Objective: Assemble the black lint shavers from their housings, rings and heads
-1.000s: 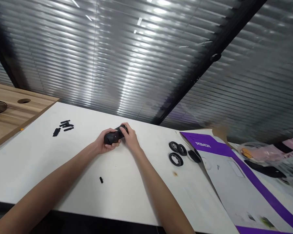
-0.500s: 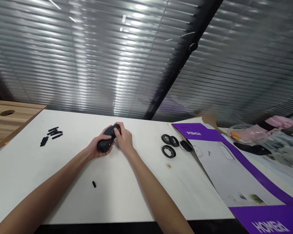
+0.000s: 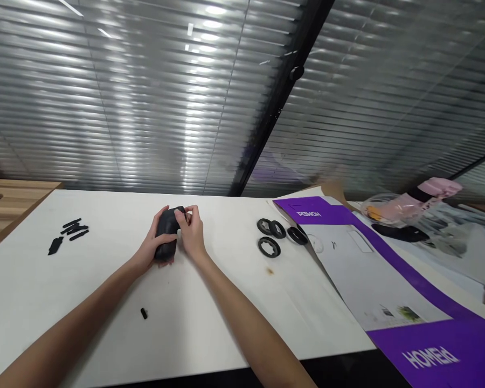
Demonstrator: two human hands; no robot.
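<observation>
My left hand (image 3: 147, 249) wraps round a rounded black device (image 3: 166, 237) resting on the white table (image 3: 210, 302), gripping its left side. My right hand (image 3: 191, 233) is closed on the device's upper right end, fingertips pinched at its top. What sits under those fingertips is hidden. A tiny black piece (image 3: 144, 313) lies on the table in front of my left forearm.
Several small black strips (image 3: 70, 231) lie at the left. Three black rings (image 3: 275, 234) sit to the right of my hands. A purple and white flattened box (image 3: 372, 269) covers the right side, with plastic bags (image 3: 412, 210) behind it. A wooden desk (image 3: 8, 202) adjoins at the left.
The view has swung right and down a little. Both hands turned the black device more upright, its upper end now pointing away from me; both hands kept their hold.
</observation>
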